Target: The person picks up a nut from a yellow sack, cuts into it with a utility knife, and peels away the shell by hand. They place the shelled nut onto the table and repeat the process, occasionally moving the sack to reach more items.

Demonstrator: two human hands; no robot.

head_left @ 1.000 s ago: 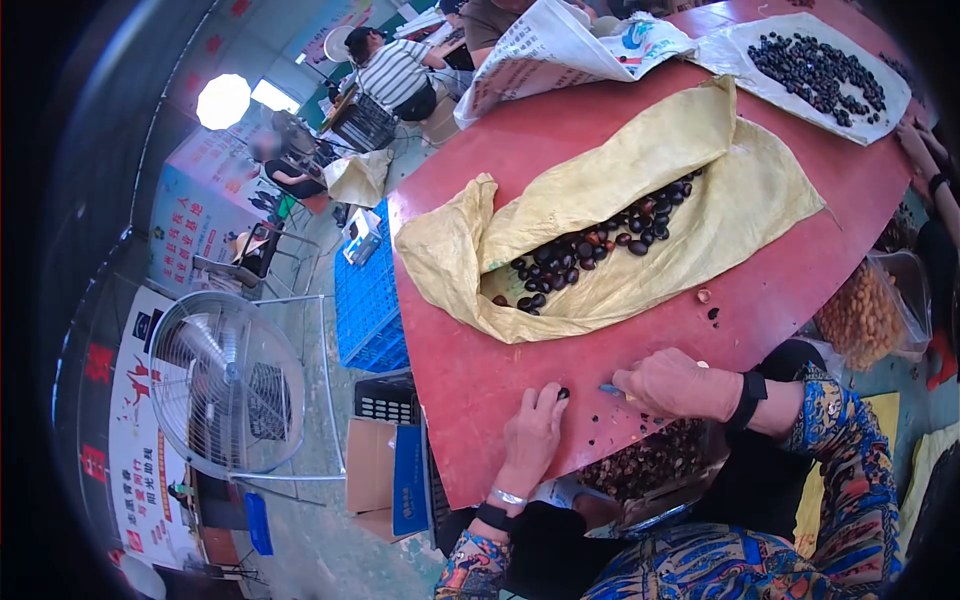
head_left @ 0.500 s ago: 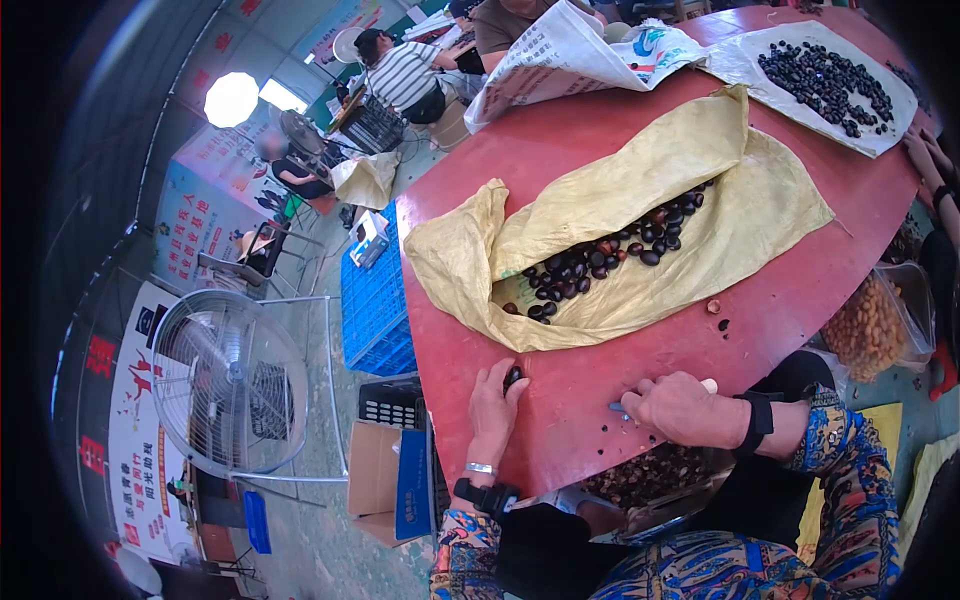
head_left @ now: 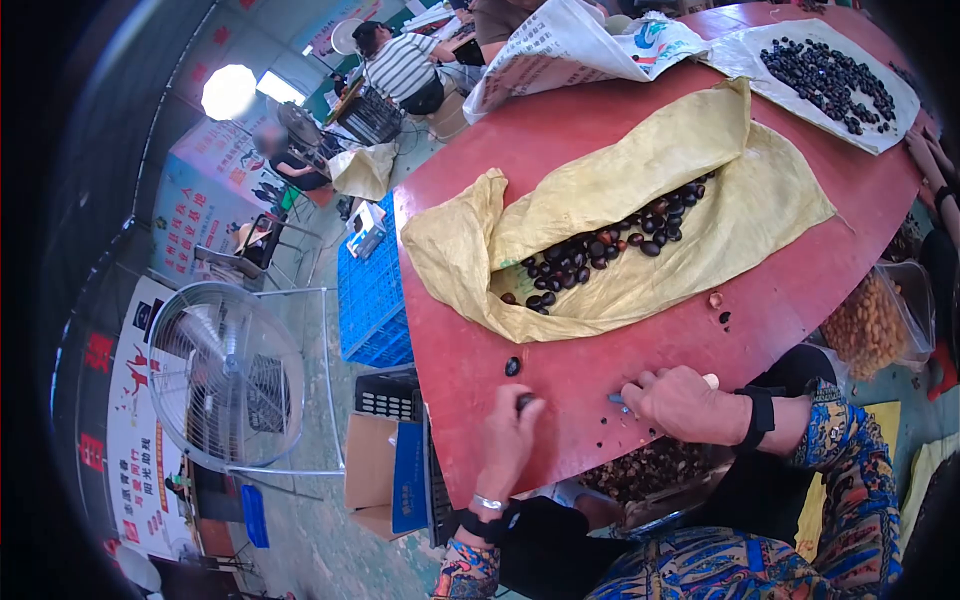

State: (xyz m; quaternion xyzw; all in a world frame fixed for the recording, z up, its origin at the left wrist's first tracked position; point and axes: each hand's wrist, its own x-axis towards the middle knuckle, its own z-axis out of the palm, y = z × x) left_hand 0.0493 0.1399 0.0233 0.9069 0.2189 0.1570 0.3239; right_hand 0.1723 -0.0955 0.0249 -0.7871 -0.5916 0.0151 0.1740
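Left hand (head_left: 508, 437): pinching dark nut (head_left: 525, 401) (slightly blurred) | Right hand (head_left: 688, 405): clamped round small tool (head_left: 616, 398)

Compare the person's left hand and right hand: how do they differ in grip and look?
The left hand pinches a dark nut; the right hand is closed round a small bluish tool, mostly hidden.
The left wrist has a silvery bracelet; none shows on the right.
The left hand looks blurred, the right hand sharper.
Both wrists wear black bands.
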